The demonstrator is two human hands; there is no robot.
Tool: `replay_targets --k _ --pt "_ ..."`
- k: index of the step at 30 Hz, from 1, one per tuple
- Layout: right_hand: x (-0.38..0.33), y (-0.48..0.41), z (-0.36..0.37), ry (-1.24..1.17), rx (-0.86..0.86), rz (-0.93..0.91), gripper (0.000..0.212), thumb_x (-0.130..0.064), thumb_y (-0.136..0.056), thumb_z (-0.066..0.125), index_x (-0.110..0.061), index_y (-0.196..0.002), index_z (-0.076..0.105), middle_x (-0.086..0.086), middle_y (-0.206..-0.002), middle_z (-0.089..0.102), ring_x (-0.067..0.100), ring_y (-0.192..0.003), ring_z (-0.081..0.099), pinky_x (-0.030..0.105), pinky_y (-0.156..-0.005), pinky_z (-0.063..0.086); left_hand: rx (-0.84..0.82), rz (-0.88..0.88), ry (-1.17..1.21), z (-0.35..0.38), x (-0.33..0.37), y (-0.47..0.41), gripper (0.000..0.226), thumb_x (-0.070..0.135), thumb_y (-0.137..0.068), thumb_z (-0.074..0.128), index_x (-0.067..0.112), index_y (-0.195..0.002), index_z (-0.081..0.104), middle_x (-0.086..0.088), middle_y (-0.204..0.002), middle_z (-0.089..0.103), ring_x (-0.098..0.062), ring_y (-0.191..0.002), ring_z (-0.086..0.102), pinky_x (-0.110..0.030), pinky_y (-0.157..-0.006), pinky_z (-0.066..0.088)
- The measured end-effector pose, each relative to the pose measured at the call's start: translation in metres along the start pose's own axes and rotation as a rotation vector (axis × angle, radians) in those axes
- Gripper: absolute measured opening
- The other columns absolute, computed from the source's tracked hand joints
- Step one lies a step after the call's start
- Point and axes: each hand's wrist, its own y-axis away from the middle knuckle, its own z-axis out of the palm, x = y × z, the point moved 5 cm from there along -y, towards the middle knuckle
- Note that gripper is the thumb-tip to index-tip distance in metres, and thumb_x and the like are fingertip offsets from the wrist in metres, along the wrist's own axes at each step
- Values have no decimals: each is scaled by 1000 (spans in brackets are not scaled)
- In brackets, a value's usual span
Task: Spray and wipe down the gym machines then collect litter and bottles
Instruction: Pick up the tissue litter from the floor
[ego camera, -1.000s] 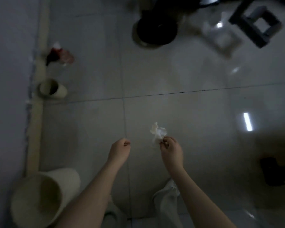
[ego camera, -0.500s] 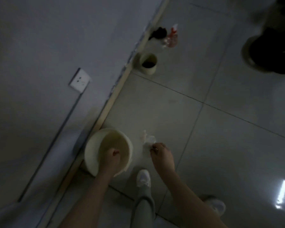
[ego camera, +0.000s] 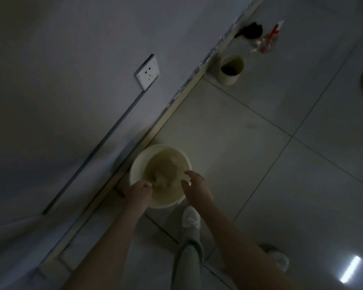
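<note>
Against the skirting board at the foot of the wall, a cream waste bin [ego camera: 134, 164] stands on the tiled floor, with a pale crumpled wad of paper [ego camera: 161, 182] lying inside it. Over its near rim the right hand [ego camera: 194, 186] hangs with fingers spread and loose, holding nothing, while the left hand [ego camera: 139, 190] is clenched into a fist with nothing visible in it. Farther along the wall sit a small cream tub [ego camera: 232, 70], a red-and-white spray bottle [ego camera: 269, 39] and a dark cloth [ego camera: 252, 31]; a white wall socket [ego camera: 147, 72] is above.
</note>
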Motion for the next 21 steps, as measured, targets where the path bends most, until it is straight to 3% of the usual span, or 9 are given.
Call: replay_targets --k 3,6,9,11,14,17,21 --pt "16 8 -44 -12 85 11 40 -27 -94 52 -17 -132 51 6 -134 52 23 -116 55 36 -97 45 -45 32 16 19 35 15 14 15 -90 51 23 -86 62 -11 -101 66 -31 -98 60 -35 -86 49" --pt "36 20 -100 -28 182 29 37 -25 -94 52 -13 -129 54 8 -130 56 24 -113 56 35 -95 45 -98 125 -44 46 78 39 14 15 -92 49 14 -94 63 -14 -96 64 -32 -95 60 -36 -79 44" --pt "63 38 -159 -77 277 64 35 -22 -93 53 -10 -126 57 12 -126 58 27 -111 57 36 -95 45 -158 209 -106 82 118 64 14 17 -88 50 15 -77 58 -21 -87 63 -35 -87 61 -40 -79 48" --pt "87 56 -200 -115 340 96 35 -20 -93 53 -9 -126 57 12 -126 59 27 -113 56 36 -96 44 -185 291 -160 107 147 84 15 11 -89 52 18 -76 55 -17 -91 64 -31 -87 60 -38 -80 49" --pt "129 92 -268 -135 426 158 35 -20 -94 53 -9 -127 56 12 -125 59 26 -111 57 32 -94 44 -187 411 -252 147 197 129 9 13 -91 54 17 -88 61 -9 -95 63 -30 -90 62 -37 -83 50" --pt "177 135 -332 -147 510 221 34 -19 -94 52 -8 -126 57 14 -123 60 27 -108 58 32 -91 43 -198 501 -307 193 240 175 18 12 -91 53 6 -101 66 -13 -98 66 -29 -88 63 -33 -77 49" --pt "245 193 -402 -206 600 305 35 -17 -93 53 -5 -126 56 16 -124 59 29 -109 57 33 -92 44 -243 607 -414 260 292 240 23 15 -91 52 6 -106 66 -15 -105 67 -28 -95 63 -31 -76 47"
